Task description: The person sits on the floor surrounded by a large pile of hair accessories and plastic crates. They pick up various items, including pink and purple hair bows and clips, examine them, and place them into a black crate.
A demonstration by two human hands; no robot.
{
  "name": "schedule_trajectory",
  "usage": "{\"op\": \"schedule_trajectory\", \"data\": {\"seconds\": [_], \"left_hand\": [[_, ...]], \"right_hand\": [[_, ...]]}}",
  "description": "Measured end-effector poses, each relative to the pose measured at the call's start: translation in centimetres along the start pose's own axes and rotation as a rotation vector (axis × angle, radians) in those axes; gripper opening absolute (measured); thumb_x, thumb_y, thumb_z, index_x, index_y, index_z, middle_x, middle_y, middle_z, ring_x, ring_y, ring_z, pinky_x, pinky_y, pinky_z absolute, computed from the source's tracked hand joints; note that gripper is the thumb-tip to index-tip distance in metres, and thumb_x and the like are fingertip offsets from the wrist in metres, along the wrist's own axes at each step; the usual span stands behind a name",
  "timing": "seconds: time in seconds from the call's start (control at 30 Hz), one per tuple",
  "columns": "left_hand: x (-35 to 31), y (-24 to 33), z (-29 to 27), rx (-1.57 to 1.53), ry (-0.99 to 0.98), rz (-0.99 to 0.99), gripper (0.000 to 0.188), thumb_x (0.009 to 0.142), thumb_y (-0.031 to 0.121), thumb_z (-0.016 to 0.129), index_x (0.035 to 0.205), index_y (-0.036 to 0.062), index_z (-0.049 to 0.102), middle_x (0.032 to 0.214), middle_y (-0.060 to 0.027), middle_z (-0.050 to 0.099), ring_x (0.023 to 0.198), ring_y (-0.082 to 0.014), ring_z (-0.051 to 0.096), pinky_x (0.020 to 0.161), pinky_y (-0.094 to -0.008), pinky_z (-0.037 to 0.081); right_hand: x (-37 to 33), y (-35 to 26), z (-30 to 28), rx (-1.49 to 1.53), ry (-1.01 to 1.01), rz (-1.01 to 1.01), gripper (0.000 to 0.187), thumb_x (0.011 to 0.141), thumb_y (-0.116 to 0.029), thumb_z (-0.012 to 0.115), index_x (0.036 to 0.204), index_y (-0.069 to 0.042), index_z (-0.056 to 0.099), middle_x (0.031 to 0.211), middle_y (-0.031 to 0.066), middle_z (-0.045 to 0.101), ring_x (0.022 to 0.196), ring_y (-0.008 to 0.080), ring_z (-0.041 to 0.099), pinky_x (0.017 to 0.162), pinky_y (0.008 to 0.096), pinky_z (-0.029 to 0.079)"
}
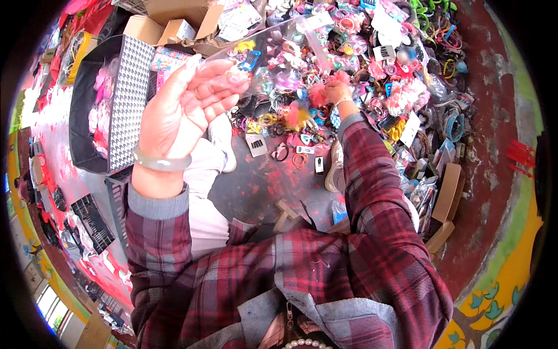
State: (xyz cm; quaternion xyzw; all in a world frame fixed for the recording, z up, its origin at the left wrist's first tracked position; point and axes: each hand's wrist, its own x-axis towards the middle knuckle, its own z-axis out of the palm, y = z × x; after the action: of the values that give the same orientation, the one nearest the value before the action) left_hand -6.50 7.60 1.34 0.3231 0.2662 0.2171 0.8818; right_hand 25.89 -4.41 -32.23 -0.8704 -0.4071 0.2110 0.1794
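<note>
My left hand is raised on the left, palm up, with a pale bangle at the wrist. Its fingers are apart and loosely bent, and no object shows in the palm. Clear plastic stretches beside its fingertips; whether they touch it I cannot tell. My right hand reaches into the pile, fingers closed around a fluffy coral-pink hair tie. Its fingertips are partly hidden. Around it lies a heap of hair accessories: scrunchies, bows and clips, many in clear bags.
A black fabric bin with a houndstooth side holds pink items at left. Open cardboard boxes stand behind it. Loose hair ties and cards lie on the floor between my shoes. Another cardboard box is at right.
</note>
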Motion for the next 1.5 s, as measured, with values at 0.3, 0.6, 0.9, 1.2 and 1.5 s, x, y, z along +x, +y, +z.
{"op": "schedule_trajectory", "data": {"seconds": [0.3,0.6,0.9,1.2,1.5], "left_hand": [[0.1,-0.1,0.7,0.018,-0.018,0.055,0.043,0.092,0.028,0.04,0.109,-0.0099,0.049,0.104,-0.0253,0.057,0.098,-0.0317,0.058,0.083,-0.0363,0.048],[0.4,0.8,0.2,-0.05,-0.076,0.051,0.041,0.091,0.028,0.043,0.109,-0.0088,0.05,0.104,-0.024,0.058,0.097,-0.0307,0.058,0.083,-0.0365,0.049],[1.0,1.0,0.7,-0.065,-0.055,0.1,0.04,0.09,0.029,0.045,0.108,-0.0058,0.052,0.101,-0.0206,0.06,0.097,-0.0291,0.059,0.078,-0.035,0.05],[2.2,-0.1,3.0,-0.074,-0.046,0.097,0.04,0.09,0.029,0.044,0.109,-0.0068,0.05,0.101,-0.0226,0.059,0.094,-0.0312,0.059,0.08,-0.0355,0.05],[3.6,-2.2,5.9,-0.265,-0.254,-0.036,0.048,0.09,0.035,0.038,0.112,-0.0062,0.049,0.109,-0.0253,0.054,0.098,-0.0359,0.056,0.078,-0.0353,0.052]], "right_hand": [[-0.3,-0.9,-3.4,1.453,-0.181,0.174,0.023,0.078,-0.018,0.053,0.098,-0.006,0.056,0.096,0.0084,0.06,0.084,0.0245,0.058,0.075,0.0375,0.046],[-3.9,-10.7,-17.1,2.137,-0.276,-0.155,0.025,0.087,-0.019,0.044,0.102,-0.001,0.055,0.099,0.0116,0.06,0.09,0.0239,0.058,0.08,0.0362,0.048],[-15.4,-19.9,-27.0,1.813,-0.166,-0.293,0.034,0.077,-0.005,0.062,0.109,-0.001,0.053,0.1,0.0099,0.061,0.083,0.0178,0.062,0.072,0.0259,0.053],[-16.1,-19.1,-26.1,1.924,-0.138,0.131,0.021,0.079,-0.007,0.059,0.099,-0.001,0.06,0.089,0.0088,0.064,0.071,0.0112,0.061,0.057,0.0163,0.051],[-14.1,-16.7,-25.0,1.874,-0.062,0.254,0.015,0.078,-0.017,0.063,0.089,-0.006,0.063,0.084,0.0048,0.065,0.069,0.0115,0.059,0.056,0.0236,0.047]]}}
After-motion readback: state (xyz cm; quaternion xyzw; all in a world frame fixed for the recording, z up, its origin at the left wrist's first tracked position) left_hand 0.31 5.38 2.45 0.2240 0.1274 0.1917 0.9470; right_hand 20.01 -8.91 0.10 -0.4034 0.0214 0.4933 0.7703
